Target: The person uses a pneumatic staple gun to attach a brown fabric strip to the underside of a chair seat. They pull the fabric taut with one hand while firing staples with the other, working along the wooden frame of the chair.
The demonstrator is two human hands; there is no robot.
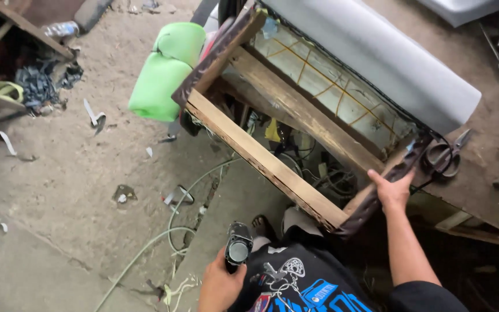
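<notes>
My right hand (393, 190) grips the dark padded edge of the wooden sofa frame (272, 164) tilted off the workbench (480, 167). My left hand (220, 283) is wrapped around the pneumatic stapler (238, 248), held low beside my body. I'd steady the frame before stapling.

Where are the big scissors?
In the head view, the scissors lie on the right, on the workbench, just beyond the right hand and beside the grey cushion.

Dusty concrete floor (70, 173) littered with scraps and a pale hose (145, 248); cluttered wooden workbench (480, 173) alongside.
</notes>
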